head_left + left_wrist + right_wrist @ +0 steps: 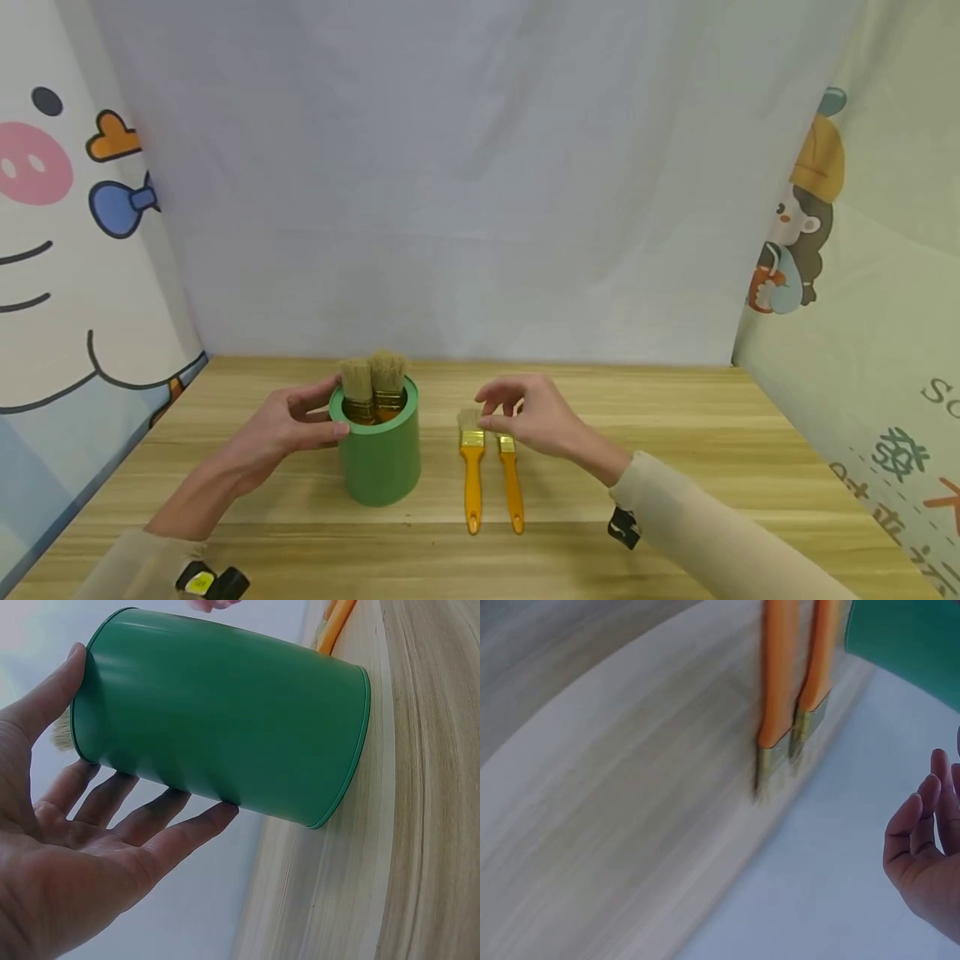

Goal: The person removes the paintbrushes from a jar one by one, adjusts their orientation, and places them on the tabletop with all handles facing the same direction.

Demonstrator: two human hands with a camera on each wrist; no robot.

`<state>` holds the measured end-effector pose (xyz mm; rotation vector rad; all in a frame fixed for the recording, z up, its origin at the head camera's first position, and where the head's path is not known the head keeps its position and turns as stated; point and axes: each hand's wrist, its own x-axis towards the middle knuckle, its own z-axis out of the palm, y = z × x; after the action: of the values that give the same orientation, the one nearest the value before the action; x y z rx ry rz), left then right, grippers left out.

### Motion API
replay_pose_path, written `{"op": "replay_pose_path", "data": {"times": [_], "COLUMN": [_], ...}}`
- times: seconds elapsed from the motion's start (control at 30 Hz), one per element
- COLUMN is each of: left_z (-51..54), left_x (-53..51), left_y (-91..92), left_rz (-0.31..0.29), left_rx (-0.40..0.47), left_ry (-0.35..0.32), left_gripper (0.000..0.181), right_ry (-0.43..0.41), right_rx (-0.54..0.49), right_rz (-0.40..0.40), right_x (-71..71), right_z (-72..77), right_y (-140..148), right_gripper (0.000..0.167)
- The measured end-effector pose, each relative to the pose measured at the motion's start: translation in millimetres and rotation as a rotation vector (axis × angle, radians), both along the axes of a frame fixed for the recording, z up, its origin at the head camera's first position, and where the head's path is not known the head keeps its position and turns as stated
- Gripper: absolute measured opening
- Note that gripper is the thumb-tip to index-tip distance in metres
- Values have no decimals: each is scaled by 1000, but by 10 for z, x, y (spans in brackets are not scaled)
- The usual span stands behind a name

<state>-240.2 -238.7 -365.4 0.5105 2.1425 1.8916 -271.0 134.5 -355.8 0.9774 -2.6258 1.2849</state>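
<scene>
A green can point(381, 467) stands on the table, with two bristle-up paintbrushes point(388, 375) in it. My left hand point(288, 425) holds the can from its left side; in the left wrist view the thumb lies by the rim and the fingertips touch the wall point(217, 712). Two paintbrushes with orange handles lie to the right of the can: a wider paintbrush point(472, 475) and a narrower paintbrush point(513, 492), bristles pointing away. Above their bristle ends hovers my right hand point(536, 417), fingers loosely bent. The right wrist view shows this hand point(930, 859) apart from the brushes, holding nothing.
The wooden table point(645, 400) ends at a pale cloth backdrop point(450, 208). Printed cloths hang at both sides, a pig-like figure point(45, 250) on the left one and a cartoon person point(798, 225) on the right one.
</scene>
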Motion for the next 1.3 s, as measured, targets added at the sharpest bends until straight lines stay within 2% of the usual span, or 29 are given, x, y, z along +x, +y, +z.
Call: {"op": "replay_pose_path", "data": {"times": [0.4,0.63,0.97,1.3], "left_z": [-10,-9,-29,-28], "left_x": [-17,-26,-36,-28], "left_y": [-3,-10,-24,-18], "left_rz": [-1,-2,6,9], "left_rx": [8,1,-1,1], "left_ry": [4,1,-2,12], "left_gripper": [88,88,89,89], "right_ry": [-27,5,42,69], "right_rx": [-34,-78,-99,-118], "right_rz": [1,39,31,46], "right_x": [96,98,121,83], "right_z": [162,217,324,302], "right_y": [-254,-385,-568,-732], "right_gripper": [21,21,24,28]}}
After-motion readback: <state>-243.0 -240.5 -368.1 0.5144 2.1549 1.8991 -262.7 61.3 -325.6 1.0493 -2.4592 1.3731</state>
